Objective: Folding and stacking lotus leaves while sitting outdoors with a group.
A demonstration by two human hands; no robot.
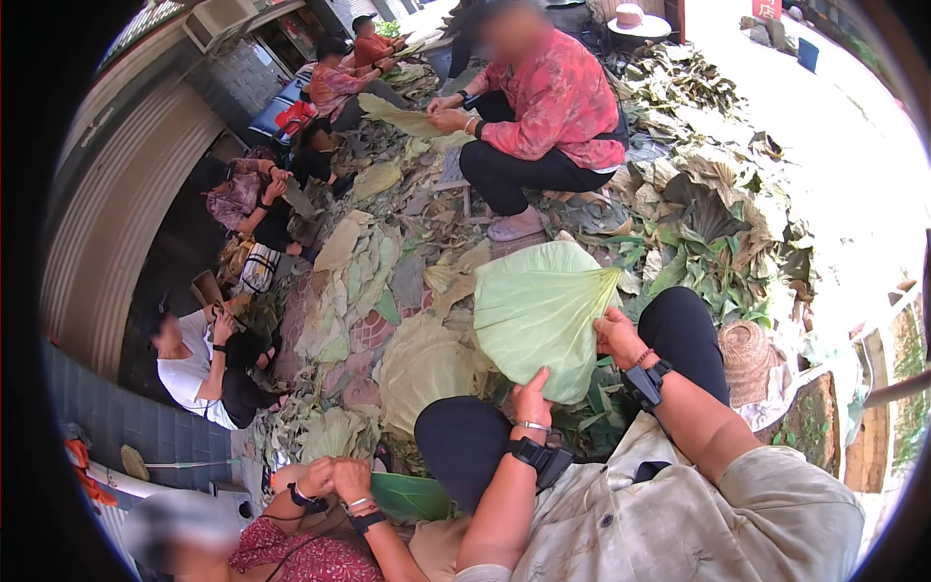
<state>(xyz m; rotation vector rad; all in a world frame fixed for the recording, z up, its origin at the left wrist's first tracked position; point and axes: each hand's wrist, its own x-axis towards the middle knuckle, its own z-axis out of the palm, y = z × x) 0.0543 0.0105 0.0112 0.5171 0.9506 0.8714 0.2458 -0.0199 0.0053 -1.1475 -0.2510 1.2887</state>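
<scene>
A large pale green lotus leaf (pixel 538 308), folded into a fan shape with ribs running to one corner, is held up in front of my knees. My left hand (pixel 530 400) pinches its lower edge, thumb on the near face. At the narrow corner where the ribs meet, my right hand (pixel 618 338) grips the leaf, its fingers partly hidden behind it. Below and beyond it lies a broad, flattened yellowish-green leaf (pixel 427 373) on the ground. Darker green leaves (pixel 606 412) lie under the held leaf, between my knees.
Close on my left, a person in a red patterned top (pixel 305 553) holds a green leaf (pixel 407 497). Opposite, a person in a pink-red shirt (pixel 572 102) handles another leaf. Several others sit along the left wall. Leaf heaps (pixel 718 209) cover the ground; a woven straw hat (pixel 747 359) lies by my right knee.
</scene>
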